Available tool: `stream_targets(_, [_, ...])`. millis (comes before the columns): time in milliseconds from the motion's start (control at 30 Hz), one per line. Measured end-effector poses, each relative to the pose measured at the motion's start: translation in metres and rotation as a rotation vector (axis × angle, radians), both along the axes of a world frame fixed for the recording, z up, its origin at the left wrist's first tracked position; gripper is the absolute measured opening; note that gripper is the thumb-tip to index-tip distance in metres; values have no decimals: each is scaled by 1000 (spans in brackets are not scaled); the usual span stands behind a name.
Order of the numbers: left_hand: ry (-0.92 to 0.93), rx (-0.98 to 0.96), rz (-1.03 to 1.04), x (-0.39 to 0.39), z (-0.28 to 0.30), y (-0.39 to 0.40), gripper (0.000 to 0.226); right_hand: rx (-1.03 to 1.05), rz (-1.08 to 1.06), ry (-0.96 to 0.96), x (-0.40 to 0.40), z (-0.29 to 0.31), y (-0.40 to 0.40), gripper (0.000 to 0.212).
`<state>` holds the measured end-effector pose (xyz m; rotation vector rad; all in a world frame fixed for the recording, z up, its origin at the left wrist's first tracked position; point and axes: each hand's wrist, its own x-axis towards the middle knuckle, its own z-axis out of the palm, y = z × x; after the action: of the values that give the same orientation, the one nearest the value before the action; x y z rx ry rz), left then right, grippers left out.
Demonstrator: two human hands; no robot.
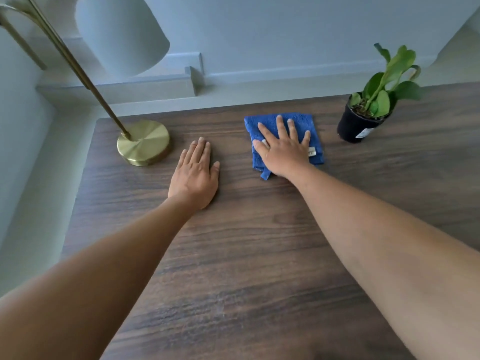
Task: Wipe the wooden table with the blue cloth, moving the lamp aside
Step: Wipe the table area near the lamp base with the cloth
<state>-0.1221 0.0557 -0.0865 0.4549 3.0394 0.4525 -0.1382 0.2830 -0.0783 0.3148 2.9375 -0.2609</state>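
My right hand [284,149] lies flat on the cloth [285,126], fingers spread wide, palm pressing the folded blue square against the table [259,255]. I am not pinching or gripping it; the hand simply rests on top, with the thumb reaching off toward the cloth's left edge and the little finger out near its right edge. A small white tag [311,152] peeks out beside my little-finger side. The cloth sits toward the far edge of the table, right of centre, between the lamp and the plant, touching neither. A loose corner of it sticks out from under the heel of my palm on the near side. My left hand [194,172] is flat on the bare wood, palm down, fingers held close together and pointing away from me, the thumb slightly out to the right. It holds nothing. It rests near the lamp's base [143,142], just to the right of it, with a gap of wood between them. That round brass base stands on the far left corner of the table, and the lamp's thin brass stem [75,66] leans up and away to the left, with the pale shade [122,35] hanging above near the wall. The plant [371,110], in a black pot, stands at the far right, well apart from my right hand. Both my forearms are bare and stretch out over the dark wood grain.
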Motion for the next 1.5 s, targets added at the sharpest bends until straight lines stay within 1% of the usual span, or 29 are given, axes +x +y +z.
stream_targets(167, [27,-9,7,0,-1,-1,61,-22,22,-24,-74,2,16,59])
stream_targets(300, [44,-1,15,1,-2,0,60,-41,26,-13,-99,2,22,57])
stream_targets(433, [37,1,23,4,1,0,60,-62,42,-18,-89,5,21,56])
stream_targets(533, [17,5,22,4,1,0,60,-51,61,-17,-56,3,16,56])
stream_targets(633, [21,4,26,4,1,1,60,-11,163,-20,-20,2,3,58])
stream_targets(700, [26,-3,29,5,1,2,61,7,222,-22,-12,2,-5,59])
stream_targets(800, [36,-2,31,5,1,2,60,8,258,-16,-24,3,-15,58])
stream_targets(933, [40,-9,30,4,0,1,59,-1,298,-15,-62,2,-32,58])
stream_targets(1067, [37,-10,23,3,-1,-1,60,-46,259,-19,-100,3,-41,58])
stream_targets(1200, [42,-7,22,4,-2,-2,59,-102,157,0,-109,3,-36,58])
stream_targets(1367, [36,2,20,4,-1,-2,59,-85,-74,42,-85,2,14,58])
stream_targets(1433, [30,2,16,4,-1,-2,60,-67,-116,34,-66,1,36,60])
stream_targets(1500, [26,5,14,4,-1,-1,60,-55,-113,31,-43,0,44,61])
